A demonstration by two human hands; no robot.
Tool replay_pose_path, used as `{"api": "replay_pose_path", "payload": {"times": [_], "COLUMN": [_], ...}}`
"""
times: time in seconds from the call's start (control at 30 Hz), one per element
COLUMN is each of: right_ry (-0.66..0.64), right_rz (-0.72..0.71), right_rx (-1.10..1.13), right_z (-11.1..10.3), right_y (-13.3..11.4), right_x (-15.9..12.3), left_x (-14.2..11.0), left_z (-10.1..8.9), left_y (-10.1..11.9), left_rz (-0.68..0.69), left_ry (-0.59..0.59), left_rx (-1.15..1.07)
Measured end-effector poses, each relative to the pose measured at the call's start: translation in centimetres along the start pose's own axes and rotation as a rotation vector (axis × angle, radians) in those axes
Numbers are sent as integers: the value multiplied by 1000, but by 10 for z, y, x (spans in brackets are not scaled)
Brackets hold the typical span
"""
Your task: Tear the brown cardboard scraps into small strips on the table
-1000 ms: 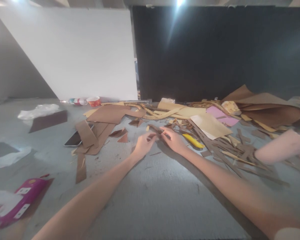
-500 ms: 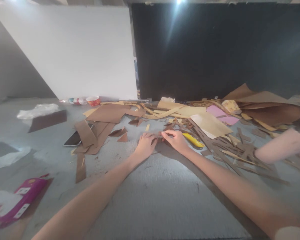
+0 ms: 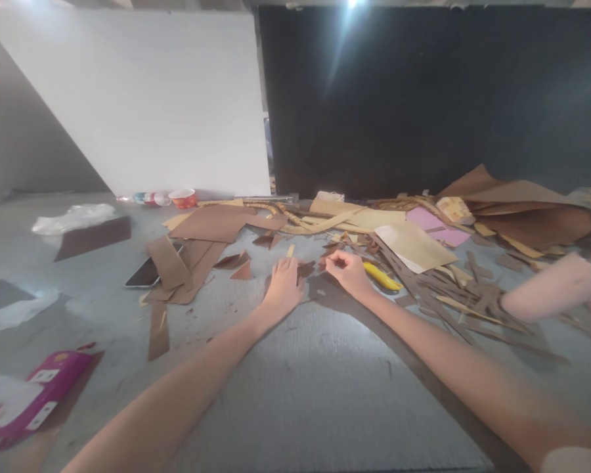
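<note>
My left hand (image 3: pixel 284 284) rests palm down on the table with its fingers stretched forward. A small brown leather-like piece (image 3: pixel 306 269) juts out from beside its fingers; the rest of it is hidden. Just to the right, my right hand (image 3: pixel 349 270) is closed in a pinch, thumb and forefinger together, on a tiny brown scrap (image 3: pixel 322 264). A narrow gap separates the two pieces. Close behind the right hand lies a yellow knife-like tool (image 3: pixel 383 277). Brown triangular offcuts (image 3: pixel 234 261) lie to the left of my left hand.
A phone (image 3: pixel 145 274) lies partly under brown strips at left. Nearer sits a magenta tissue pack (image 3: pixel 54 387). Strips pile up (image 3: pixel 453 299) at right, where another person's arm (image 3: pixel 551 286) reaches in. A red-and-white cup (image 3: pixel 183 198) stands by the back panel.
My hands have moved slightly apart. The left fingers have flattened onto the table, and the right hand has shifted a little to the right, still pinching.
</note>
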State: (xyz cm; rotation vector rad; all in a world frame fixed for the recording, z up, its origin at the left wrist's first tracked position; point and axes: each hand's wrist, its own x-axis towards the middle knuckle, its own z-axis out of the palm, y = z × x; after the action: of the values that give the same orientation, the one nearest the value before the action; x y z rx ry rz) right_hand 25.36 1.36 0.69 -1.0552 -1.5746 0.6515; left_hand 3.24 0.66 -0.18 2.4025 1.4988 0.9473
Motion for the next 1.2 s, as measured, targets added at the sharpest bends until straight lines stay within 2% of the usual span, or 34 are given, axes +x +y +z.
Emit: {"api": "replay_pose_path", "payload": {"times": [0.13,0.33,0.47,0.57,0.73,0.87,1.1,1.2], "right_ry": [-18,-12,-13,-40,-52,-51,-118,-92], "right_rz": [55,31,60,86,26,16,-128,-92], "right_rx": [23,69,145,204,84,64,17,30], "right_z": [1,2,3,4,3,2,-1,2], "right_y": [6,7,6,7,8,5,-8,-4], "right_x": [1,2,3,3,3,2,0,-1], "left_x": [-1,2,4,5,5,5,4,4], "left_z": [0,-7,-11,-11,-6,-5,-4,-3], "left_y": [-2,4,4,1,-3,-4,-5,-5], "left_rz": [-29,-62,-104,-99,-47,-61,-49,-39], "left_ry": [-12,113,115,114,98,77,62,75], "left_rx": [-62,-291,-441,-435,-389,-386,-376,-368]}}
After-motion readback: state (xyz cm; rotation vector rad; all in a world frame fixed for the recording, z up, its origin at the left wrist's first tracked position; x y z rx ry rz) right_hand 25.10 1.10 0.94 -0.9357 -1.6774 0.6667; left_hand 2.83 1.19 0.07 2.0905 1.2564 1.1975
